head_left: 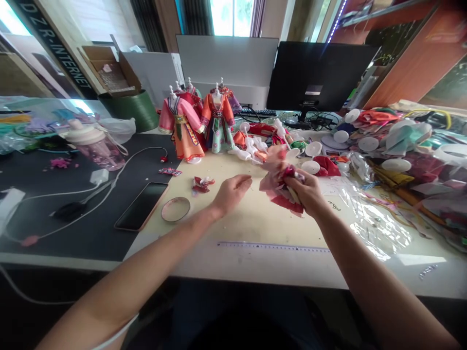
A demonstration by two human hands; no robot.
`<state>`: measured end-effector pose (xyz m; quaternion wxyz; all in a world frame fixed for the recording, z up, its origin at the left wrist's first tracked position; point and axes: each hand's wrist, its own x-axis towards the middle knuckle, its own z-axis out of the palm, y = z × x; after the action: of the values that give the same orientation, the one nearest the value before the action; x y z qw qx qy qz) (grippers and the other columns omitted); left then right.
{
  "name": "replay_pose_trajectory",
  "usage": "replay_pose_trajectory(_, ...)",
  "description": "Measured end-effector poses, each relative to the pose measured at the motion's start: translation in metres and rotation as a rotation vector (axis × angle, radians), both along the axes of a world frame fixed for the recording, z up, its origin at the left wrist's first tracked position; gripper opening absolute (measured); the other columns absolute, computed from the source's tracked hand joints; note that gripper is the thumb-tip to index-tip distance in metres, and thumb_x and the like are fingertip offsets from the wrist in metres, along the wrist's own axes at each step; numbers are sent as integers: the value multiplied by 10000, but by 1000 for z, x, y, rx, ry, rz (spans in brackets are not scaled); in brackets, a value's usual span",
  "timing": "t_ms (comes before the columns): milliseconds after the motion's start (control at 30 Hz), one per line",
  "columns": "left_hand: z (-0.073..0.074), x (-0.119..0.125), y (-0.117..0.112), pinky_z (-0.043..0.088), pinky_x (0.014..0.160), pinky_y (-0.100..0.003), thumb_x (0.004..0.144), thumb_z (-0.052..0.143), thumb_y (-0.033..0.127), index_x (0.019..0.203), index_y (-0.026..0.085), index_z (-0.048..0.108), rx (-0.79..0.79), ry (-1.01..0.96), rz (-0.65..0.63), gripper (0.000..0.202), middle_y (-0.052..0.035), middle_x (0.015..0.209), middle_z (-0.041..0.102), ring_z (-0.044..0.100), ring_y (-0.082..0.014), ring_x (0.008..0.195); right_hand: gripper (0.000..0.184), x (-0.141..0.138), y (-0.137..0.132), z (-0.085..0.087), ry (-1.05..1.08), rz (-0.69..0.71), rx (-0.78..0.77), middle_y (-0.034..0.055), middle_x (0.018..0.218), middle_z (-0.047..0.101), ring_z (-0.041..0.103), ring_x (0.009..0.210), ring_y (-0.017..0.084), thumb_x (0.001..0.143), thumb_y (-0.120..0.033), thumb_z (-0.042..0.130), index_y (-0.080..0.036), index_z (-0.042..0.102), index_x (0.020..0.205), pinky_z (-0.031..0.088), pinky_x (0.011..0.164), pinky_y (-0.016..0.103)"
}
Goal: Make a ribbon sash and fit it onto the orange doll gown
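My right hand (306,189) is closed around a small doll's dress (280,189) of pink and dark red cloth, raised over the cream work mat (204,233). The cloth is partly blurred, and the fingers cover some of it. To its left, my left hand (231,193) is closed with its fingertips pinched together; whatever is in them is too small to make out. A small piece of red and white cloth (202,184) lies beyond my left wrist. Dressed doll mannequins (182,126) stand farther back on the table.
A ruler (272,246) lies along the near edge. On the left are a round dish (175,209), a phone (142,206), a cable and a bottle (95,143). Fabric scraps (408,141) and clear plastic (379,223) crowd the right. Monitors (321,73) stand behind.
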<state>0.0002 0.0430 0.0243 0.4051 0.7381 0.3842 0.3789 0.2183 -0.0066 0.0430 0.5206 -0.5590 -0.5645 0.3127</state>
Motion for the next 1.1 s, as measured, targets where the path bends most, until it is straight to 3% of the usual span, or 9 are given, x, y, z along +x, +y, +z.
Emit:
replay_pose_trajectory(133, 10, 3, -7, 498, 881, -345, 800, 634, 339, 1293, 178, 472, -45, -157, -178, 543, -123, 1251, 578, 587, -223, 1070, 227, -39, 9, 0, 50, 67, -21, -39, 619, 527, 493, 514, 81, 773, -405, 581, -179, 572, 783, 429, 477, 230)
replay_pose_trajectory(200, 9, 5, -9, 518, 831, -332, 724, 705, 261, 1301, 213, 453, -37, -210, -208, 632, -101, 1206, 601, 609, -207, 991, 274, -56, 12, 4, 52, 131, -21, -35, 617, 518, 487, 524, 80, 810, -450, 549, -183, 553, 750, 428, 487, 225)
replay_pose_trajectory(333, -2, -4, -2, 513, 768, -292, 711, 636, 134, 1122, 177, 568, -5, -332, 24, 419, -45, 964, 664, 609, -160, 849, 424, -80, 10, 8, 9, 311, -40, 3, 669, 549, 568, 631, 130, 872, -579, 413, -188, 571, 823, 483, 567, 272)
replay_pose_trajectory(467, -6, -33, 14, 496, 771, -255, 668, 589, 64, 943, 171, 635, 112, -408, 295, 298, -11, 858, 659, 604, -140, 820, 544, -105, -16, -13, -296, 116, 11, 135, 1066, 640, 595, 1012, 265, 876, -610, 365, -174, 569, 1130, 487, 858, 451)
replay_pose_trajectory(500, -4, -41, 18, 496, 758, -244, 652, 590, 53, 922, 171, 637, 126, -426, 345, 299, -5, 836, 656, 603, -137, 808, 595, -115, -25, -22, -431, 153, 21, 169, 1212, 592, 543, 1136, 293, 877, -609, 358, -149, 540, 1209, 423, 967, 489)
replay_pose_trajectory(633, 10, -61, 27, 496, 739, -228, 628, 606, 66, 830, 164, 625, 194, -490, 483, 225, 8, 799, 639, 597, -136, 786, 723, -162, -50, -56, -852, 638, -9, 169, 1505, 284, 216, 1408, 299, 900, -593, 326, -71, 371, 1398, 174, 1158, 467)
replay_pose_trajectory(733, 18, -69, 28, 500, 717, -230, 614, 631, 89, 821, 162, 618, 212, -506, 546, 219, 16, 767, 624, 589, -137, 758, 790, -172, -43, -67, -973, 663, -26, 141, 1533, 195, 115, 1433, 264, 885, -622, 333, -59, 292, 1438, 82, 1183, 424)
replay_pose_trajectory(867, 17, -77, 24, 494, 749, -232, 588, 648, 85, 845, 157, 634, 213, -499, 527, 267, 10, 796, 632, 589, -138, 784, 833, -123, -28, -69, -1075, 522, -124, 126, 1538, 138, 88, 1434, 256, 870, -650, 318, -74, 220, 1464, 76, 1180, 441)
replay_pose_trajectory(1100, 5, -83, 21, 515, 648, -238, 576, 641, 96, 859, 163, 656, 94, -530, 496, 292, 6, 766, 637, 579, -124, 685, 745, 35, -44, -81, -1295, 116, -222, 144, 1528, 186, 136, 1424, 263, 914, -588, 174, -96, 198, 1473, 130, 1162, 475)
